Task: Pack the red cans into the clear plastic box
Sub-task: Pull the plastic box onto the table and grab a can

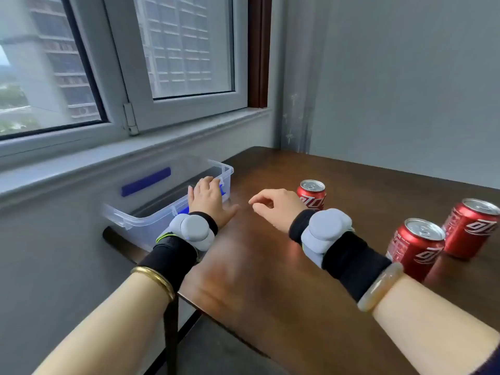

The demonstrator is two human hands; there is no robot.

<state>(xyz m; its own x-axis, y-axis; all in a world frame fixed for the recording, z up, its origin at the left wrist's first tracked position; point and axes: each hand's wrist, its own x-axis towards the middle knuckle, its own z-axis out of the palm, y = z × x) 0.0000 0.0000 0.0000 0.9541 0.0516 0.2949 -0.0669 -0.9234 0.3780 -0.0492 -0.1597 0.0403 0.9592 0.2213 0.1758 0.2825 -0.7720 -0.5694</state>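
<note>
The clear plastic box stands at the table's far left corner, its clear lid with a blue handle resting on top. My left hand lies against the box's right side, fingers hooked over the lid edge at a blue latch, thumb spread on the table. My right hand hovers over the table with loosely curled fingers and holds nothing. Three red cans stand upright: one just behind my right hand, and two more at the right.
The dark wooden table sits in a room corner, with a window sill along the left and a grey wall behind. The table's left edge falls away just below the box. Both wrists carry grey sensor units.
</note>
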